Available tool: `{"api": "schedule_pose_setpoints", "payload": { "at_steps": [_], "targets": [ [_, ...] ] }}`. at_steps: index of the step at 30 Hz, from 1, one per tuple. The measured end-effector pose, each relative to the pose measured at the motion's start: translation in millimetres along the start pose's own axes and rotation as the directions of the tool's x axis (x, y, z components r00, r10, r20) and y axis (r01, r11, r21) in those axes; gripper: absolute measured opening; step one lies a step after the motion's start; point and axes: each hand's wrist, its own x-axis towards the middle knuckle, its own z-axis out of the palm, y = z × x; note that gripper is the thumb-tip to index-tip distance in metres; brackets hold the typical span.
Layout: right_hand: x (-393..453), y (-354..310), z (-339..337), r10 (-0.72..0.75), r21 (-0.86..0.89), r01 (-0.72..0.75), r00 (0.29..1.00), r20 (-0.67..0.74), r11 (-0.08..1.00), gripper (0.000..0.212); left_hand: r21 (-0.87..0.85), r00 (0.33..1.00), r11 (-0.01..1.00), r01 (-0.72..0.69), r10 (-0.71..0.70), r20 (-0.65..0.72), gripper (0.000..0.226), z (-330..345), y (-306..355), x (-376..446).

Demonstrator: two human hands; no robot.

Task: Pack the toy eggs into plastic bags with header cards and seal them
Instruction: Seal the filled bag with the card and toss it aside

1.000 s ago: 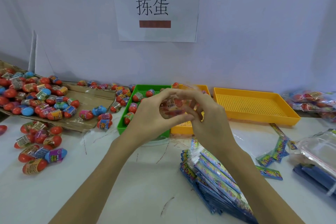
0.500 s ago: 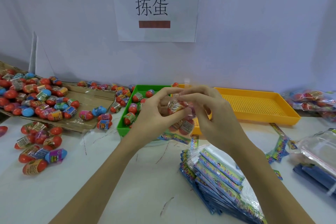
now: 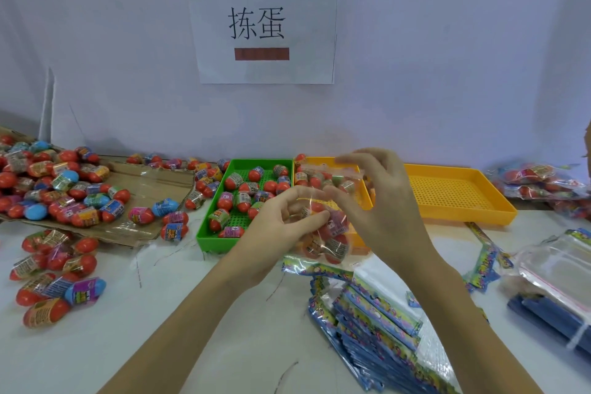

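A clear plastic bag with several red toy eggs inside hangs between my hands above the table, its printed header card at the lower end. My left hand pinches the bag's middle with curled fingers. My right hand holds the bag's upper clear edge, its fingers partly spread. More loose toy eggs lie in the green tray just left of my hands.
Toy eggs cover a flattened cardboard sheet and the table at left. A stack of bags with header cards lies under my right forearm. Behind are a perforated yellow tray and filled bags at far right; clear bags lie nearer.
The bag with eggs now hangs lower and stretched out between my hands. My right hand has lifted and spread, drawing the bag's clear edge up; my left hand dropped slightly.
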Motion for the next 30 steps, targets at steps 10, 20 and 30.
{"api": "schedule_pose_setpoints", "payload": {
  "at_steps": [10, 20, 30],
  "targets": [
    [1.9, 2.1, -4.6, 0.238, 0.278, -0.265, 0.963, 0.128, 0.923, 0.026, 0.146, 0.964, 0.979, -0.139, 0.168, -0.208, 0.022, 4.5, 0.8, 3.1],
    [-6.5, 1.8, 13.4, -0.287, -0.205, 0.274, 0.957, -0.036, 0.94, 0.013, 0.156, 0.953, 0.975, -0.156, 0.19, -0.234, 0.019, 6.8, 0.6, 0.5],
    [-8.6, 9.2, 15.9, -0.251, -0.193, 0.238, 0.967, -0.045, 0.952, 0.017, 0.262, 0.959, 0.945, -0.193, 0.238, -0.154, 0.019, 4.2, 0.4, 0.7]
  ]
}}
